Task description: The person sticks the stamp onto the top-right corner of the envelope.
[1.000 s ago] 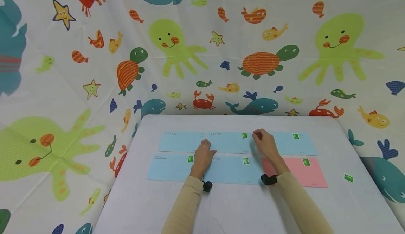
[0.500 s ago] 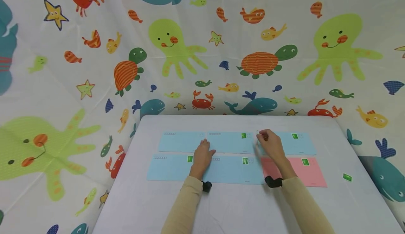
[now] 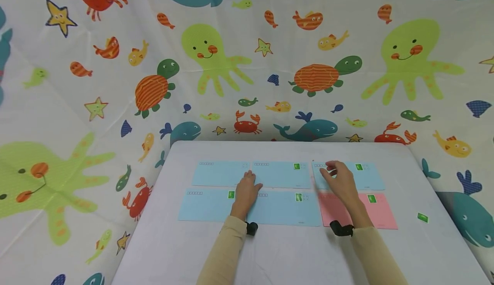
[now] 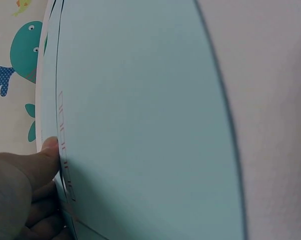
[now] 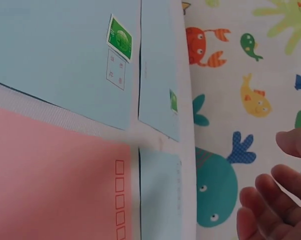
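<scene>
Blue envelopes and one pink envelope lie in two rows on a white table. My left hand rests on the blue envelopes at the left, fingers extended, over the gap between the upper-left envelope and the lower-middle one. Above the upper-right blue envelope, my right hand hovers with thumb and fingers apart and nothing visible between them. In the right wrist view its loosely bent fingers stand away from the paper. A green stamp sits on the lower-middle envelope.
Green stamps also show on the upper-middle envelope, the lower-left envelope and the pink one. A loose green stamp lies on the table at the right. Behind hangs a cloth printed with sea animals.
My right hand has moved right, away from the upper-middle envelope, and its fingertips have gone from together to apart. The left hand has stayed in place. The head view has shifted slightly.
</scene>
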The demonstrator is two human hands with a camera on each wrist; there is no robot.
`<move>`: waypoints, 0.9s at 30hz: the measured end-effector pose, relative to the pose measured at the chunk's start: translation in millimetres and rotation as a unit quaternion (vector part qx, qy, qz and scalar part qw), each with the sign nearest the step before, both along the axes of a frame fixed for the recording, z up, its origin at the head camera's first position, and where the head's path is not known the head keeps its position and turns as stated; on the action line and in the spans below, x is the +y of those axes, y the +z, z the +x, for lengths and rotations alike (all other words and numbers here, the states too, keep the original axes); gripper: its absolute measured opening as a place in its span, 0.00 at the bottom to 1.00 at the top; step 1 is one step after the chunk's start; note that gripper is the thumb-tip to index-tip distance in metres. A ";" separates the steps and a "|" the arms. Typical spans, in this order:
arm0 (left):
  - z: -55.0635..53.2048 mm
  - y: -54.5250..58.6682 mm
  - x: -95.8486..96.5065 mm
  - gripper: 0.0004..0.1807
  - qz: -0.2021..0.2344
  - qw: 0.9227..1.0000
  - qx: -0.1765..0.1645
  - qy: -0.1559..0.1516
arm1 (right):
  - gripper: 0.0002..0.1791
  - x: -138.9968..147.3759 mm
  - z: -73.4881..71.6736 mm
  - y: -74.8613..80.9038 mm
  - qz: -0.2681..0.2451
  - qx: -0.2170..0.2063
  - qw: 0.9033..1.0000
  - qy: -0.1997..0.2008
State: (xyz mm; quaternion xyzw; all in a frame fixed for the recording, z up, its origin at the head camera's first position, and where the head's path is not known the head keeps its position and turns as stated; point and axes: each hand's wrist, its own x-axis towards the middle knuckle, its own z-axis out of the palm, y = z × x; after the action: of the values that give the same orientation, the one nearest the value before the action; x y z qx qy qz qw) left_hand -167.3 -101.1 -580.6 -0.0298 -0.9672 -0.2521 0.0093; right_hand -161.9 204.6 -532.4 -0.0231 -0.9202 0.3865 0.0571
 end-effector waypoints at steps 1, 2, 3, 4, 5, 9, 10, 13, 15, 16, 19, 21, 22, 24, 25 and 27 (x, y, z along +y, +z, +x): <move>0.2 0.0 0.1 0.27 0.001 1.000 0.001 0.001 | 0.25 1.4 1.4 0.2 0.002 0.002 1.000 -0.002; 0.2 0.0 0.2 0.27 0.002 1.000 0.002 0.002 | 0.26 2.9 2.6 0.6 0.003 0.004 1.000 -0.003; 0.1 -0.1 0.1 0.27 0.003 1.000 0.005 0.003 | 0.26 4.5 3.9 0.9 0.004 0.006 1.000 -0.005; 0.0 -0.3 0.1 0.27 0.004 1.000 0.006 0.004 | 0.26 6.1 5.2 1.6 0.004 0.010 1.000 -0.006; -0.1 -0.3 0.1 0.27 0.005 1.000 0.008 0.005 | 0.26 7.9 6.5 2.0 0.005 0.013 1.000 -0.008; -0.5 -0.2 0.1 0.27 0.003 1.000 0.008 0.004 | 0.27 15.3 13.1 4.5 0.009 0.017 1.000 -0.019; -0.5 0.0 0.0 0.27 0.003 1.000 0.008 0.003 | 0.27 17.4 14.8 5.1 0.010 0.016 1.000 -0.022; -0.1 0.3 0.1 0.27 0.000 1.000 0.006 0.001 | 0.28 23.2 19.4 6.8 0.011 0.015 0.999 -0.026; 0.0 0.5 0.4 0.27 0.000 1.000 0.003 0.001 | 0.28 27.1 22.5 7.2 0.013 0.017 0.999 -0.028; 0.0 0.8 0.5 0.27 0.000 1.000 0.001 0.002 | 0.28 28.9 23.7 7.3 0.014 0.019 0.999 -0.028; 0.0 1.7 0.5 0.27 0.000 1.000 -0.003 0.004 | 0.27 33.4 28.0 7.0 0.018 0.028 0.999 -0.029; 0.2 2.0 0.6 0.27 0.002 1.000 -0.004 0.004 | 0.27 36.0 30.7 6.3 0.021 0.033 0.999 -0.032; 0.3 2.2 0.5 0.27 0.003 1.000 -0.004 0.004 | 0.26 37.0 31.9 6.3 0.023 0.035 0.999 -0.034; 0.7 2.7 0.6 0.27 0.006 1.000 -0.004 0.005 | 0.27 38.8 33.8 6.3 0.026 0.037 0.998 -0.039; 0.8 2.8 0.7 0.27 0.007 1.000 -0.005 0.005 | 0.27 39.7 34.6 6.3 0.026 0.038 0.998 -0.041; 1.0 3.1 1.1 0.27 0.006 1.000 -0.006 0.005 | 0.27 41.8 36.0 6.2 0.026 0.037 0.998 -0.044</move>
State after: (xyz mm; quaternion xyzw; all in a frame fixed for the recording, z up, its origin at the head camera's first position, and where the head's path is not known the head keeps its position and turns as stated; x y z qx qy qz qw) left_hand -166.3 -99.9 -577.5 -0.0231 -0.9658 -0.2583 0.0048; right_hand -125.9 246.4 -526.2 -0.0476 -0.9253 0.3600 0.1090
